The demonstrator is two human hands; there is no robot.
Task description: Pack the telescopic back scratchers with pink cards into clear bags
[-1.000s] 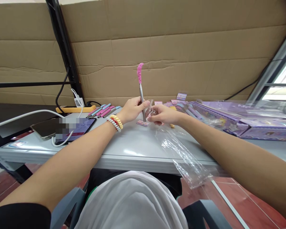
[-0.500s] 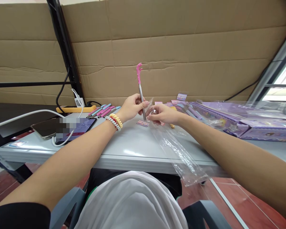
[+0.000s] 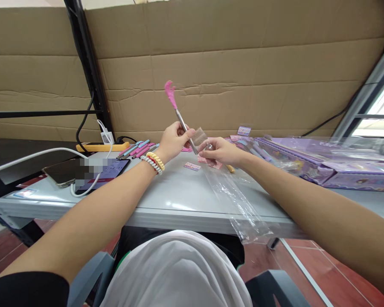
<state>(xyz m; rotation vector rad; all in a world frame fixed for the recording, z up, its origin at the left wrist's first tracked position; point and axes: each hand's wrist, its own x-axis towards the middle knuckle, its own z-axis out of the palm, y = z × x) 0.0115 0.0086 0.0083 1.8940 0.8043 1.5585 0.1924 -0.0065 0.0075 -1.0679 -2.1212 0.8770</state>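
Between the thumb and fingers of my left hand (image 3: 176,140) is a back scratcher (image 3: 183,121) with a metal rod and a pink claw-shaped head. It leans, head up and to the left, its lower end at the mouth of a clear plastic bag (image 3: 233,200). My right hand (image 3: 220,152) pinches the bag near its opening; the rest trails down over the table's front edge. Whether the rod's tip is inside the bag or just in front of it, I cannot tell. A small purple printed card (image 3: 192,166) lies on the table just below my hands.
Several pink and blue rods (image 3: 139,148) lie at the back left, near a phone (image 3: 62,172), a tablet (image 3: 112,172) and a white charging cable (image 3: 45,153). On the right are purple boxes (image 3: 355,177) and bagged items (image 3: 262,152). A cardboard wall (image 3: 243,64) stands behind the table (image 3: 166,192).
The back scratcher has tipped from nearly upright to leaning left, its head moving left. My left hand has shifted slightly left, and the bag's opening stands out more between my hands.
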